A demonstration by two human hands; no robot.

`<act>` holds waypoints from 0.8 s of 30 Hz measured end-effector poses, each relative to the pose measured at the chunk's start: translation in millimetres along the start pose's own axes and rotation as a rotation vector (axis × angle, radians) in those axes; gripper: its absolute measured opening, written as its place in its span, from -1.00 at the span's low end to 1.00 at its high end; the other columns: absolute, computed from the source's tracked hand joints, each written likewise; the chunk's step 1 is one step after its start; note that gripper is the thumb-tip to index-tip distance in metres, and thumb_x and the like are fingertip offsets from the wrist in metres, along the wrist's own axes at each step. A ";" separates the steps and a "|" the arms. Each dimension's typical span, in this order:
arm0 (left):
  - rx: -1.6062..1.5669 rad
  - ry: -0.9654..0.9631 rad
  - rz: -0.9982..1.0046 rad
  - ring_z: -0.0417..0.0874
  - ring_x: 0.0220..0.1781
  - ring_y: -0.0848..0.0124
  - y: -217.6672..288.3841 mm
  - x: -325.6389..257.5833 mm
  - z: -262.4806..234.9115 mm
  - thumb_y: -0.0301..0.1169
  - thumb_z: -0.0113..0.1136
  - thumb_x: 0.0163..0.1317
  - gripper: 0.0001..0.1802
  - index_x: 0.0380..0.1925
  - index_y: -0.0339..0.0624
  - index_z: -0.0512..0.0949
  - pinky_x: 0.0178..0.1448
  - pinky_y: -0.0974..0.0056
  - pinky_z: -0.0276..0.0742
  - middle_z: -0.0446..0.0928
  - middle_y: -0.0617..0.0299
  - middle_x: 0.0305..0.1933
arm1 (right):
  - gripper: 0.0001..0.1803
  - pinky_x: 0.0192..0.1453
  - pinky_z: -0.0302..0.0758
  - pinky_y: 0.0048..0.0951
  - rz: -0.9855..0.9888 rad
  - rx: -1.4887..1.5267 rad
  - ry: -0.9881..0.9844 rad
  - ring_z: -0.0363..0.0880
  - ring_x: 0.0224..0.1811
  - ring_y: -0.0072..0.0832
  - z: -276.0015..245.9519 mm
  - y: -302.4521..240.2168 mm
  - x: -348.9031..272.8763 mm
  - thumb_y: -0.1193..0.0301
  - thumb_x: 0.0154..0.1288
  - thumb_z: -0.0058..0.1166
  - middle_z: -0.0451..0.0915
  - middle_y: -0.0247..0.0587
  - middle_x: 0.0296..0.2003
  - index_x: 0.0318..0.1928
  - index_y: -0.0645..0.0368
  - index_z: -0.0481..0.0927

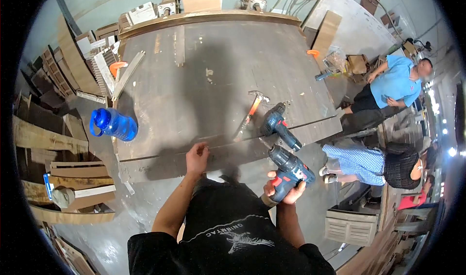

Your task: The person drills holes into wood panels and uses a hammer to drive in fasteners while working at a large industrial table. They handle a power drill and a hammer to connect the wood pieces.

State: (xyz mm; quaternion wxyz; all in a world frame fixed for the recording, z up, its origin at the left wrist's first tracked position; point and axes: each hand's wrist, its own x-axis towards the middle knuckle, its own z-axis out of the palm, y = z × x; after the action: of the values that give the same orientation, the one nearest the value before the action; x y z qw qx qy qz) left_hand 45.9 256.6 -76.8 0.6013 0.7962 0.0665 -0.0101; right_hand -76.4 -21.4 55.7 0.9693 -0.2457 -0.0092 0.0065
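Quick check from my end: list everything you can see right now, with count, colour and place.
Cordless drill in hand: 1, blue with red trim, near edge of bench.
Second cordless drill: 1, blue, lying on bench.
Hammer: 1, orange handle, lying left of that drill.
Workbench: 1, dark brown sheet top, centre.
Water jug: 1, blue, bench's left edge.
Timber offcuts: several, pale wood, stacked on floor at left.
Standing person: 1, blue shirt, right.
Bending person: 1, checked blue top, right.
Left hand: rests open on bench edge.
Right hand: grips the drill's handle.
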 end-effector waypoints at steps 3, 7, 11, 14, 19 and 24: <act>-0.050 -0.015 -0.006 0.65 -0.29 0.48 4.4 2.6 1.1 -0.44 0.19 0.33 -0.76 -0.05 -0.32 0.59 -0.11 0.33 0.59 0.68 0.16 -0.25 | 0.11 -0.41 0.65 -0.18 -0.026 0.025 0.001 0.68 -0.40 -0.10 -14.1 3.9 -4.4 -0.36 0.17 0.01 0.50 0.42 0.07 0.37 0.36 0.11; -0.005 -0.033 -0.001 0.62 -0.30 0.50 17.8 4.4 -1.0 -0.46 0.17 0.35 -0.77 -0.05 -0.32 0.58 -0.15 0.35 0.56 0.66 0.19 -0.27 | 0.08 -0.40 0.65 -0.18 -0.041 0.004 0.007 0.68 -0.40 -0.09 -7.0 9.3 -1.4 -0.34 0.21 -0.02 0.50 0.43 0.07 0.38 0.33 0.11; -0.127 -0.046 -0.102 0.64 -0.30 0.50 6.4 3.3 -0.8 -0.47 0.16 0.34 -0.76 -0.04 -0.31 0.58 -0.15 0.36 0.57 0.67 0.18 -0.28 | 0.01 -0.32 0.67 -0.23 0.029 -0.025 -0.095 0.69 -0.32 -0.10 -5.9 13.7 6.6 -0.28 0.27 -0.04 0.38 0.48 0.20 0.40 0.31 0.11; -0.074 -0.048 -0.107 0.62 -0.31 0.51 23.6 3.2 -4.6 -0.47 0.14 0.34 -0.76 -0.04 -0.34 0.56 -0.16 0.36 0.57 0.64 0.20 -0.30 | -0.05 -0.29 0.67 -0.26 0.016 -0.060 -0.150 0.69 -0.32 -0.10 -6.7 14.4 10.9 -0.22 0.32 -0.04 0.36 0.47 0.23 0.41 0.28 0.11; -0.091 -0.037 -0.039 0.66 -0.29 0.46 10.5 5.6 -2.1 -0.47 0.13 0.32 -0.75 -0.04 -0.34 0.57 -0.13 0.34 0.58 0.66 0.14 -0.28 | -0.10 -0.25 0.66 -0.27 0.020 -0.045 -0.151 0.69 -0.29 -0.09 1.1 13.4 12.3 -0.20 0.35 -0.07 0.34 0.47 0.25 0.41 0.25 0.13; -0.065 -0.049 -0.068 0.70 -0.25 0.39 17.1 5.4 -3.0 -0.48 0.13 0.31 -0.74 -0.04 -0.34 0.57 -0.10 0.32 0.60 0.67 0.09 -0.25 | -0.11 -0.23 0.65 -0.27 0.056 -0.082 -0.163 0.68 -0.27 -0.10 -4.8 11.1 9.2 -0.20 0.36 -0.09 0.32 0.47 0.26 0.40 0.25 0.14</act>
State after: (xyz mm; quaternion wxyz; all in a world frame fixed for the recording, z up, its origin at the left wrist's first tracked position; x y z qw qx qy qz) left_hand 53.1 255.4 -60.1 0.6275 0.7731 0.0790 -0.0477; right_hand -67.1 -13.8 46.4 0.9538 -0.2842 -0.0814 0.0531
